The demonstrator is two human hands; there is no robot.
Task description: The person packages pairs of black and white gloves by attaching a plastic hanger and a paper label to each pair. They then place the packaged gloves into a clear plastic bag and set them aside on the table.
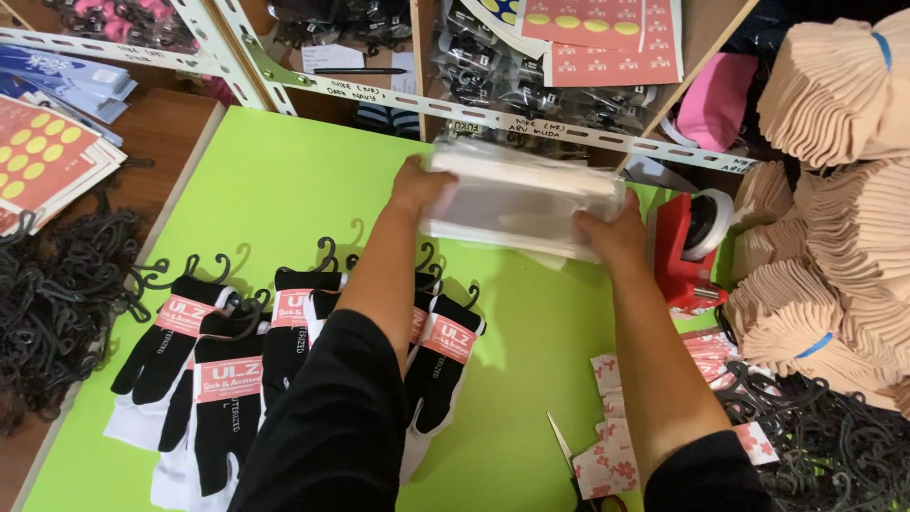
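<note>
Both of my hands grip a stack of clear plastic bags (519,201) at the far side of a bright green table (275,180). My left hand (417,186) clasps the stack's left end, and my right hand (607,235) holds its right end. Nearer to me, under my left forearm, several pairs of black socks (223,370) with pink-and-white paper bands and black plastic hooks lie in a row on the table.
A red tape dispenser (684,248) stands right of the bags. Scissors (569,465) and pink patterned labels (607,446) lie at the front right. Bundles of beige socks (834,190) fill the right side. Black hooks (57,303) are piled at left. Metal shelves (493,109) run behind.
</note>
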